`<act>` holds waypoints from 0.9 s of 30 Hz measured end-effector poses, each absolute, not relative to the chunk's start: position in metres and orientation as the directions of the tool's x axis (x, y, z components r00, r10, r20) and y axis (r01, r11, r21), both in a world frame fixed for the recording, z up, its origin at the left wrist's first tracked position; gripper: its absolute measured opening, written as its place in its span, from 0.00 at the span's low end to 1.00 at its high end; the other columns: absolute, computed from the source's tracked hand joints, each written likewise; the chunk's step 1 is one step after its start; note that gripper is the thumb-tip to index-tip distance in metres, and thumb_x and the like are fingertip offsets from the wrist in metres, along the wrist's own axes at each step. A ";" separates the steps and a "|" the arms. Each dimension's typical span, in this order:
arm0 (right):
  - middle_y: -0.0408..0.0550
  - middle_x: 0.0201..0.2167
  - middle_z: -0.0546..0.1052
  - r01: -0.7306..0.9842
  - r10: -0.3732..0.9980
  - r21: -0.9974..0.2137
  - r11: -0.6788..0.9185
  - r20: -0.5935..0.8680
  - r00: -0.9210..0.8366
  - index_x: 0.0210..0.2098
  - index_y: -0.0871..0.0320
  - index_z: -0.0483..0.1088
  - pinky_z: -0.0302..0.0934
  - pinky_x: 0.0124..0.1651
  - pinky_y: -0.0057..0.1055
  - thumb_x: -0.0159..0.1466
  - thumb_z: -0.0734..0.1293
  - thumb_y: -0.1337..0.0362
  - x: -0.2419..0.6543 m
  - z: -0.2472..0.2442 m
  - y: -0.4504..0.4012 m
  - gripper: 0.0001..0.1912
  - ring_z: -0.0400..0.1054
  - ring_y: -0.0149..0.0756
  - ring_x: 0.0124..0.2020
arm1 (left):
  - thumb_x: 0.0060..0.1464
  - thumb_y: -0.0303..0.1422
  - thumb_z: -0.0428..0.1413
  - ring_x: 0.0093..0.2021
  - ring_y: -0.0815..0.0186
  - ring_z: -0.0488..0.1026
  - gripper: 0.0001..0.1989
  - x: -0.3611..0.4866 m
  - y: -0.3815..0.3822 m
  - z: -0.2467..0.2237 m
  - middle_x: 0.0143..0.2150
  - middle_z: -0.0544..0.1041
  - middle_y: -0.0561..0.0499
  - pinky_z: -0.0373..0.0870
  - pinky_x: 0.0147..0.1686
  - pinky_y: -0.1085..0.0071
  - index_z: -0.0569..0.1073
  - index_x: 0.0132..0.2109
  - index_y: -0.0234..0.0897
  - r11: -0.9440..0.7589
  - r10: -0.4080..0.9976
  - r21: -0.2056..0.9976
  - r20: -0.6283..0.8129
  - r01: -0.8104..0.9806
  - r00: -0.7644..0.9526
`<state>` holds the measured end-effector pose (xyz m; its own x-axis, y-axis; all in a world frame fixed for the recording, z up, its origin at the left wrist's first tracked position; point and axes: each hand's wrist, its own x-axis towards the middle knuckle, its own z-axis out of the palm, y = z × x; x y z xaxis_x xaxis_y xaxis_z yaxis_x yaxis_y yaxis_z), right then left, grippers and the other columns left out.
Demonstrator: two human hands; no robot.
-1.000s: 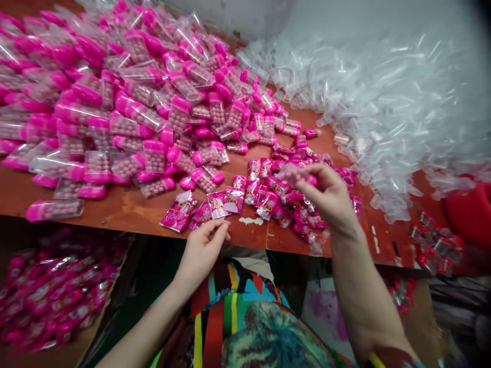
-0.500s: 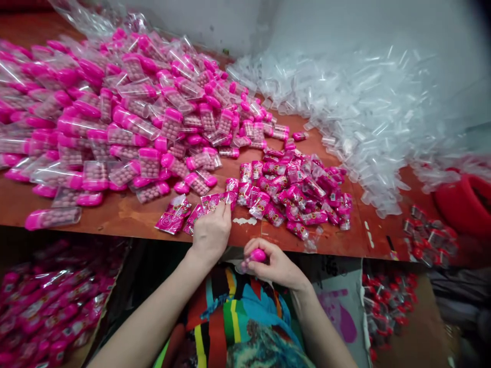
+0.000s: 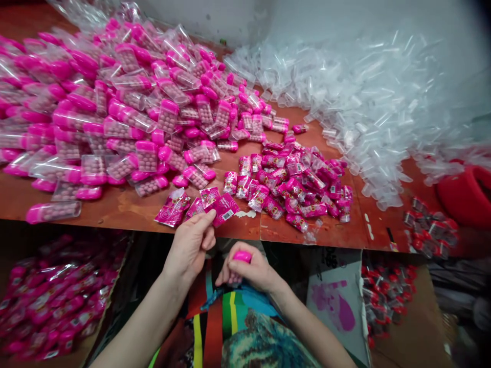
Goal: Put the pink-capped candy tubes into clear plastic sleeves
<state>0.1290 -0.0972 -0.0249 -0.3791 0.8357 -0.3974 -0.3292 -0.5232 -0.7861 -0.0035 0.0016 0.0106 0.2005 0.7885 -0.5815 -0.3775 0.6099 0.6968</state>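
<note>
My left hand [image 3: 190,248] pinches a flat pink printed sleeve [image 3: 226,210] with a barcode, just above the table's front edge. Low over my lap, my right hand [image 3: 255,270] is wrapped round a small clear candy bottle with a pink cap [image 3: 242,256]; pale pink balls show through it, and my fingers cover much of its body. More flat pink sleeves [image 3: 171,209] lie on the table to the left of the pinched one. Beyond them spreads a big heap of pink-capped candy bottles [image 3: 146,156]. Sleeved bottles [image 3: 293,191] are piled right of centre.
Clear empty plastic bottles [image 3: 345,102] are heaped at the back right. A red tub [image 3: 462,197] and small red-and-clear pieces [image 3: 429,227] stand at the table's right end. Below the front edge are a box of pink-wrapped bottles [image 3: 49,306] and another with red-and-clear pieces [image 3: 387,299].
My left hand has drawn back toward me, lifting a sleeve off the table. My right hand has shifted left with the candy bottle, closer to the left hand.
</note>
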 end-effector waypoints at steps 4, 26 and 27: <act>0.37 0.20 0.72 -0.549 0.896 -0.732 -0.403 -0.438 -0.073 0.34 0.55 0.65 0.60 0.23 0.26 0.58 0.72 0.57 0.136 -0.025 -0.084 0.13 0.70 0.31 0.19 | 0.51 0.34 0.63 0.13 0.79 0.49 0.15 -0.001 -0.005 0.008 0.13 0.57 0.63 0.49 0.17 0.78 0.65 0.26 0.36 0.589 0.804 0.717 -0.564 -0.372 0.188; 0.45 0.30 0.76 0.467 0.823 -0.844 -0.266 0.054 0.565 0.39 0.56 0.71 0.65 0.36 0.33 0.63 0.65 0.57 0.195 -0.018 -0.047 0.09 0.70 0.36 0.30 | 0.65 0.39 0.42 0.34 0.58 0.73 0.22 -0.023 0.015 0.002 0.38 0.77 0.42 0.57 0.26 0.68 0.73 0.53 0.32 -0.225 0.970 0.230 0.150 0.947 0.194; 0.47 0.33 0.76 0.539 0.831 -0.803 -0.253 0.105 0.546 0.40 0.56 0.71 0.65 0.39 0.35 0.64 0.64 0.58 0.194 -0.016 -0.042 0.10 0.71 0.38 0.33 | 0.65 0.37 0.41 0.34 0.58 0.73 0.21 -0.023 0.016 0.001 0.38 0.77 0.41 0.57 0.26 0.68 0.74 0.53 0.32 -0.245 0.961 0.211 0.186 0.946 0.207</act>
